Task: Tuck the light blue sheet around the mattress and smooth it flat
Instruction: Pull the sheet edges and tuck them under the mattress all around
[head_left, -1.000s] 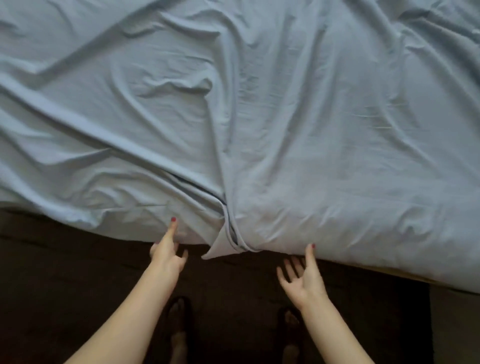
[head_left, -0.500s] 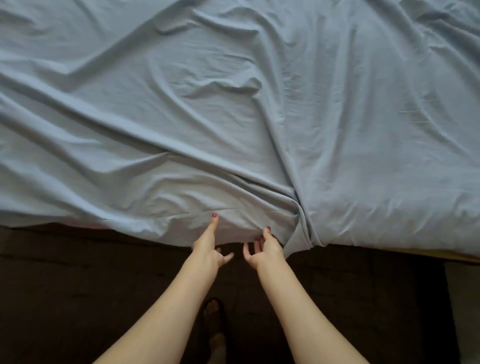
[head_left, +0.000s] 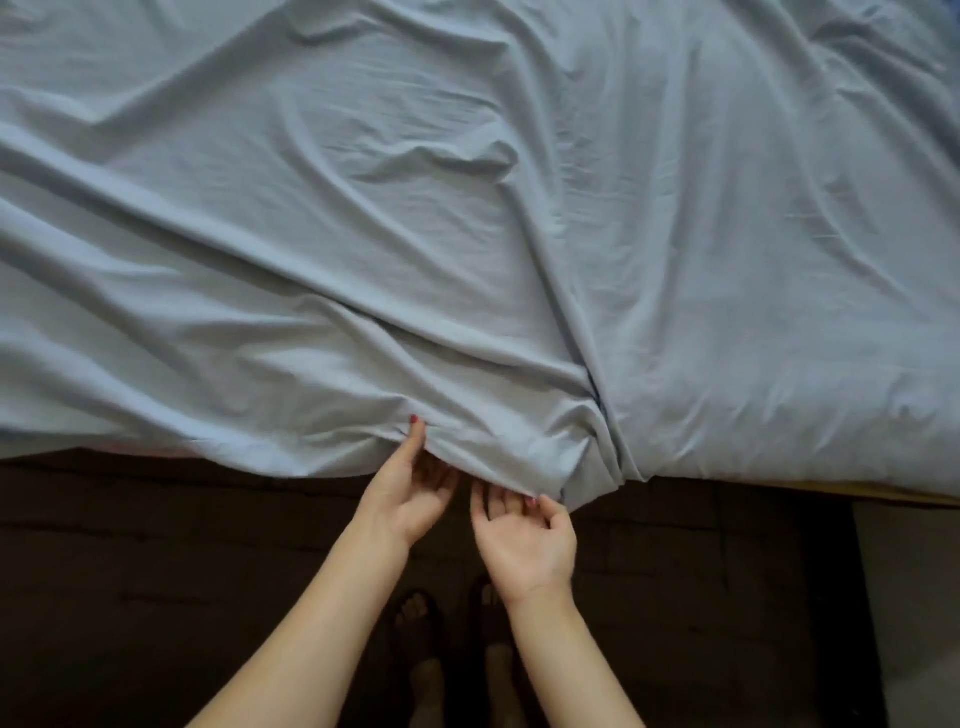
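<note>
- We see the light blue sheet (head_left: 363, 218) spread w/ many creases over the mattress, filling the whole upper part of the view; its near edge hangs over the bed side just above both our hands.
- Far left: sheet edge runs roughly straight above the dark floor (head_left: 130, 571); long folds slant down from upper left toward the centre.
- Left hand (head_left: 410, 493) sits below the hem, left of centre, palm turned up. Thumb w/ red nail lies on top of the fabric, the other fingers curl in under the hem, so it pinches the sheet edge between thumb & fingers.
- Right above that thumb the cloth puckers into small gathers.
- Right hand (head_left: 524, 540) is just beside the left, a bit lower & nearer to us, palm up. Its fingers reach under a drooping fold of the hem, fingertips touching the fabric; thumb bends toward them at the hem. Looks like a light pinch on the sheet edge, though the fold hides part of the fingers.
- Between & below the wrists, our two feet (head_left: 457, 649) show dimly on the floor.
- Just right of the right hand a thick bunched fold (head_left: 608, 436) of the sheet drops over the edge, ending in a hanging point.
- Right of that fold the sheet lies smoother, w/ only shallow wrinkles.
- Far right, under the hem, a thin yellowish strip (head_left: 883, 493) shows; can't tell what it is.
</note>
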